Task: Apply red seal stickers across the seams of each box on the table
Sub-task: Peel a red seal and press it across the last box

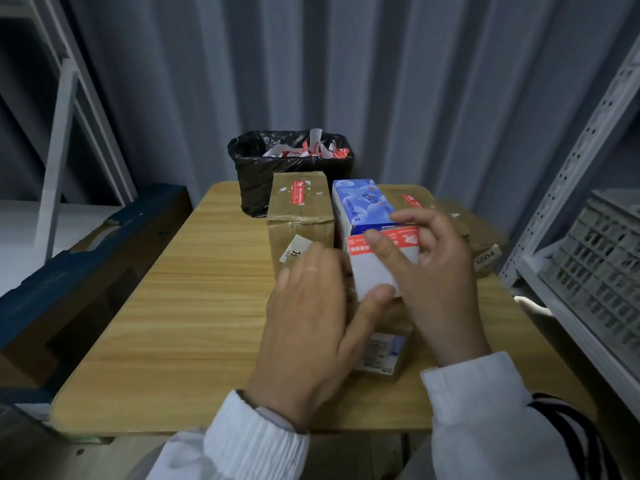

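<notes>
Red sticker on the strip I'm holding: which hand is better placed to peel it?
Probably the right hand: its index finger lies on the red sticker; the left hand only thumbs the white backing below.

The left half of the counter (173, 306) is bare wood from near edge to far edge, an easy lane. At the far middle stands a tall cardboard box (299, 216), a blue box (363, 202) just beside it, and a flat carton (485, 235) toward the far right corner. A black-lined bin (277, 174) blocks beyond the far edge, and shelving (568, 188) crowds the right edge. Near right, the left hand (304, 327) and the right hand (440, 282), pinching a sticker sheet (372, 271), hang over a small box (384, 355).
</notes>
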